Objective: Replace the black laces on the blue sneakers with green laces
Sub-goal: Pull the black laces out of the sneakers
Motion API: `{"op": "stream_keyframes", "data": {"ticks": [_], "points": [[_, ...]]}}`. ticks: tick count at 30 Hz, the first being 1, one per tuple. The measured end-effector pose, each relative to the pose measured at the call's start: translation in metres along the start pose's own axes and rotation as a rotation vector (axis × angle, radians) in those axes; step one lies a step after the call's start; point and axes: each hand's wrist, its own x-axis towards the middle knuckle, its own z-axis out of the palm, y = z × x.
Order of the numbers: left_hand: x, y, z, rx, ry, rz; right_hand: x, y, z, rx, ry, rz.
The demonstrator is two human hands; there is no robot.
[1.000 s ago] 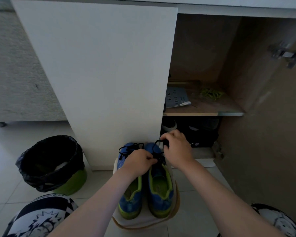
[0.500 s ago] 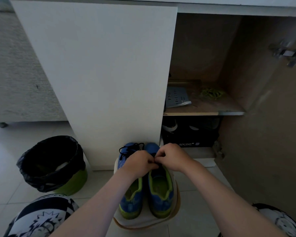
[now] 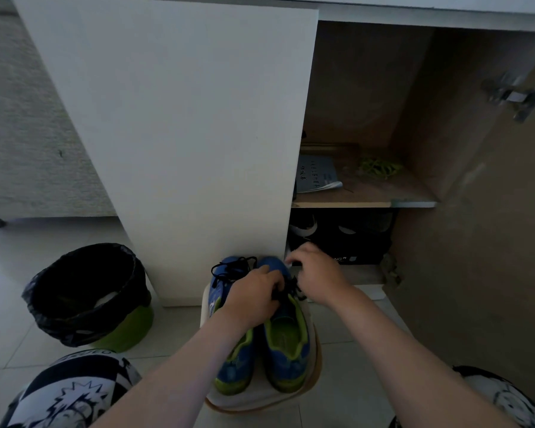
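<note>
Head view showed the job barely begun. Both blue sneakers [image 3: 286, 350] sat on a low stool [image 3: 260, 400], black laces [image 3: 232, 268] threaded in each. The left hand [image 3: 254, 296] gripped the lace on the right-hand shoe. The right hand [image 3: 317, 274] was curled beside it, its hold too blurred to tell. Green laces [image 3: 379, 167] lay untouched on a shelf in the open cabinet [image 3: 173, 134], above the tiled floor [image 3: 346, 390] and a lined bin [image 3: 87, 291].

I see the blue sneakers [image 3: 288, 350] side by side, toes toward the cabinet [image 3: 183, 134], black laces [image 3: 232, 267] loose and tangled over their fronts, green laces [image 3: 379, 166] heaped on the cabinet's inner shelf.
</note>
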Motion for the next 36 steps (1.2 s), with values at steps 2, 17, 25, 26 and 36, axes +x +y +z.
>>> {"op": "stream_keyframes", "data": {"ticks": [2,17,25,26,36], "points": [[-0.001,0.003,0.003,0.056,0.020,0.043,-0.002,-0.004,0.003,0.011,-0.124,-0.051],[0.003,0.008,0.012,0.160,-0.046,-0.015,0.000,0.005,0.010,-0.174,-0.283,0.048],[0.009,0.002,0.008,-0.160,0.075,-0.206,-0.003,0.003,0.013,-0.095,-0.290,-0.013],[0.009,0.001,0.006,-0.171,0.072,-0.215,-0.003,0.004,0.015,-0.090,-0.275,-0.021],[0.008,-0.006,-0.006,-0.232,-0.010,-0.169,-0.003,-0.007,0.022,-0.072,-0.051,-0.081]]}}
